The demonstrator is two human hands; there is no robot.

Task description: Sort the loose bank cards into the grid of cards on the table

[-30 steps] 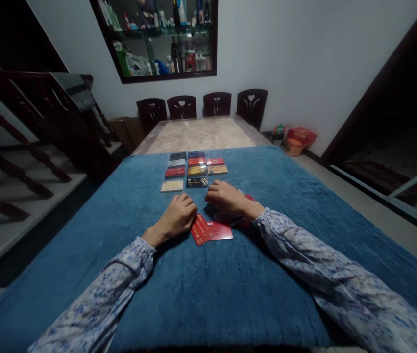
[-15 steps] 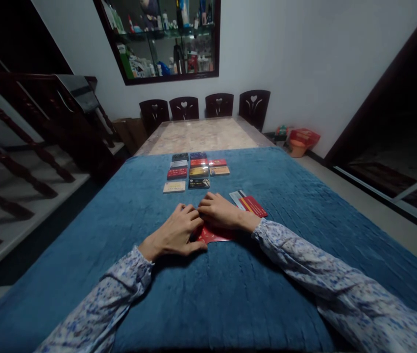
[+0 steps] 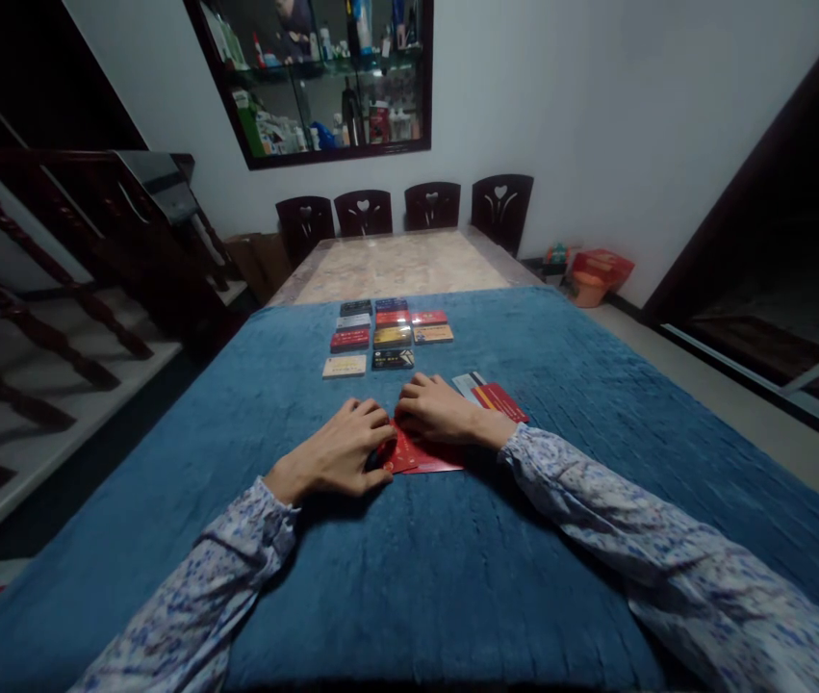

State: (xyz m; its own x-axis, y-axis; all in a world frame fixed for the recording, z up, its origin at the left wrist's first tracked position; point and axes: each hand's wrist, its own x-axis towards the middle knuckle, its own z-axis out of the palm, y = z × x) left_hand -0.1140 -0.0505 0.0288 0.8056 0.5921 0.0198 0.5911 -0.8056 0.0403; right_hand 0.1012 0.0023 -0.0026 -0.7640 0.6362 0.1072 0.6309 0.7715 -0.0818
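My left hand (image 3: 341, 452) rests on the blue cloth (image 3: 409, 577) with its fingers curled. Its thumb and fingertips pinch the left edge of a small pile of red cards (image 3: 420, 456). My right hand (image 3: 442, 412) lies over the top of the same pile, fingers bent and held together, pressing on it. The two hands nearly touch at the fingertips. A second small pile, a red card over a pale one (image 3: 492, 395), sits just right of my right hand. Farther away, several cards in rows (image 3: 384, 334) lie face up on the cloth.
The blue cloth covers the near part of a long marble-topped table (image 3: 395, 262). Several dark chairs (image 3: 427, 205) stand at its far end under a wall cabinet (image 3: 322, 77). A wooden stair rail (image 3: 55, 241) runs along the left. A red bag (image 3: 601, 269) lies on the floor at right.
My hands came together over the red cards and my left hand closed on their edge. The right hand shifted left, uncovering the second pile at its right. The view shifted slightly.
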